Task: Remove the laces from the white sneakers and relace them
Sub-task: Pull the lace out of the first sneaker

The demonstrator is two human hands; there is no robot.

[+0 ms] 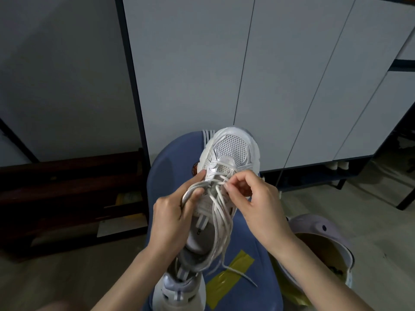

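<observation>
**White sneaker held over a blue seat, lace pinched at the eyelets**

At the centre of the frame, a white mesh-toed sneaker (pixel 226 167) sits toe-up over a blue moulded plastic chair seat (pixel 251 250), which carries a patch of yellow-olive tape (pixel 231 274) at lower centre. The left hand (pixel 173 218) grips the sneaker's left side, thumb curled over the collar rim. The right hand (pixel 253 196) has its fingers curled, thumb and forefinger pinching the white flat lace (pixel 221 212) near the middle eyelets; loose lengths of lace trail down over the shoe's opening onto the seat. A second white sneaker (pixel 179 286) lies below, heel toward the bottom edge.

Behind, pale grey cabinet doors (pixel 292 75) with dark frames fill the upper frame. A dark wooden rack (pixel 71 194) stands at left. At lower right a pale lilac round bin (pixel 323 250) rests on the grey concrete floor (pixel 359 212).
</observation>
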